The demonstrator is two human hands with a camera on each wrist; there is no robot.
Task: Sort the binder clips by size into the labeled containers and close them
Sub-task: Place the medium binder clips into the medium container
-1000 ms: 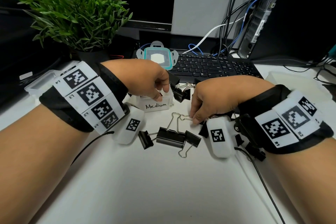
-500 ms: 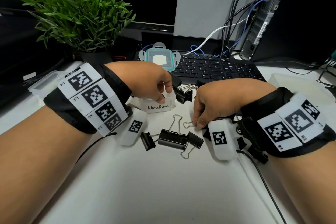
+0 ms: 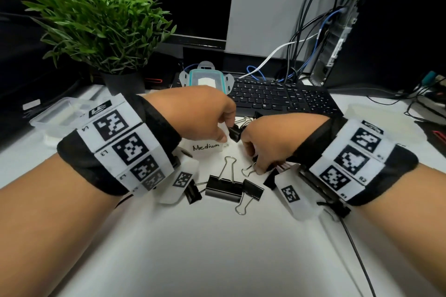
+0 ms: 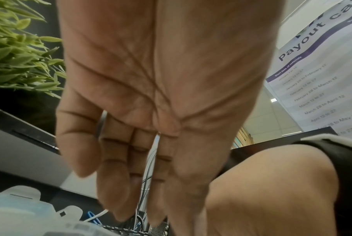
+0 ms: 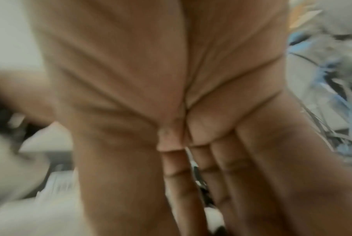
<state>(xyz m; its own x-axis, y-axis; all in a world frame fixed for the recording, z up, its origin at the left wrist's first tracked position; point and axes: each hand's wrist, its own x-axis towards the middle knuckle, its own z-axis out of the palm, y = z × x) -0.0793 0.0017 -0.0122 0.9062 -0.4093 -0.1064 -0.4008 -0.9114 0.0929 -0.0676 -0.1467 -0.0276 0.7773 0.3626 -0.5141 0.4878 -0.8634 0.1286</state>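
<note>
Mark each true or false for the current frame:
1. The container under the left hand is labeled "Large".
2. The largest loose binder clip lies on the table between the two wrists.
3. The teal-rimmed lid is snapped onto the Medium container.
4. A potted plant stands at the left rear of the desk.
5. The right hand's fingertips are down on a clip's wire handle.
1. False. The container reads "Medium"; the left hand is over it.
2. True. The large binder clip lies there.
3. False. The teal-rimmed lid leans by the keyboard, apart from the container.
4. True. The potted plant.
5. True. The right hand touches the wire handle.
</note>
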